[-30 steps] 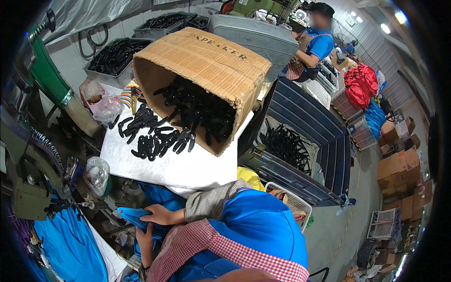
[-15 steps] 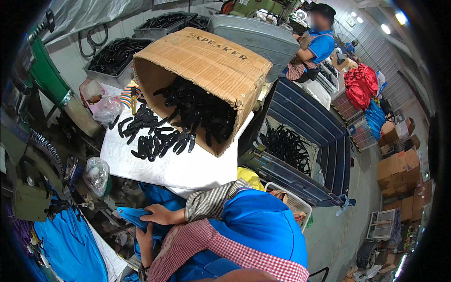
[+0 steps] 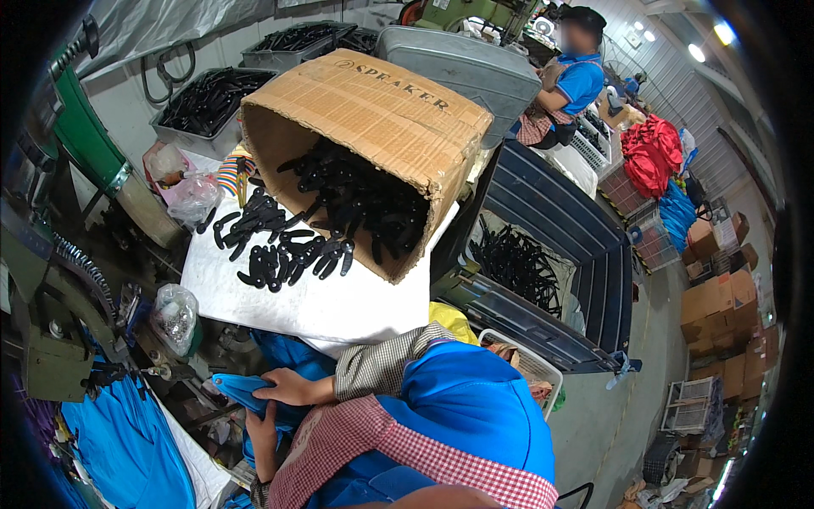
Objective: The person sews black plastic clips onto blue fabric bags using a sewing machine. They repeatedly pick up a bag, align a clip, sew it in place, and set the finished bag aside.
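Blue cloth (image 3: pixel 236 387) at lower left, pointed end outward. Left hand (image 3: pixel 262 430) just below it (fingers hidden, can't tell how closed). Right hand (image 3: pixel 289 388) closed on cloth. Beyond: black pieces (image 3: pixel 275 265), tipped carton (image 3: pixel 381 89).

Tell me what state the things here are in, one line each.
Right hand: closed on the blue piece
Left hand: at the blue piece, grip unclear
Cardboard box: on its side, open
Black parts: loose, inside the box and scattered in front
Dark blue crate: open, partly filled
Leftmost gray bin: open, holding parts
Red cloth: bunched up
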Demonstrator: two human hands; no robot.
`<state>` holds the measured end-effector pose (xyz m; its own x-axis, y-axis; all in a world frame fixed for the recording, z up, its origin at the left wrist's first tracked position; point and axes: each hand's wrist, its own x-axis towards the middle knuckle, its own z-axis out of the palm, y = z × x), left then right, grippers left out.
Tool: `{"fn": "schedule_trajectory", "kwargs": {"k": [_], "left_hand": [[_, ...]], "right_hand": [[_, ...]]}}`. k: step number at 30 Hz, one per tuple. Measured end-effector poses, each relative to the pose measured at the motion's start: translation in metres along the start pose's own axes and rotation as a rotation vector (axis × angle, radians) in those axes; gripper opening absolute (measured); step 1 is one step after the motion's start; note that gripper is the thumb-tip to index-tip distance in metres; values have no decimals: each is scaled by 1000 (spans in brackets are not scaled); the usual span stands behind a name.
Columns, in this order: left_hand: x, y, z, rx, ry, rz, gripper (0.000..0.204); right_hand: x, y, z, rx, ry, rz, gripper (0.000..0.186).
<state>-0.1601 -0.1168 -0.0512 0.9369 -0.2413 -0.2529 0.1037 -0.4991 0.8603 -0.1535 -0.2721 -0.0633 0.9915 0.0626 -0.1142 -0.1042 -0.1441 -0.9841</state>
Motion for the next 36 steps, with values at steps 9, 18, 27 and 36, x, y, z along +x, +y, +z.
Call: {"fn": "schedule_trajectory", "kwargs": {"k": [9,18,27,36], "left_hand": [[4,-6,-1,-34,-27,7,53],[7,-7,-2,-9,-31,-45,55],[11,-8,-5,10,-49,-46,55],[15,-13,-3,-108,-52,45,57]], "right_hand": [[5,5,2,-23,-21,22,44],[8,5,1,-24,-40,72,47],[11,1,2,-30,-26,69,50],[13,3,0,-53,-38,83,54]]}}
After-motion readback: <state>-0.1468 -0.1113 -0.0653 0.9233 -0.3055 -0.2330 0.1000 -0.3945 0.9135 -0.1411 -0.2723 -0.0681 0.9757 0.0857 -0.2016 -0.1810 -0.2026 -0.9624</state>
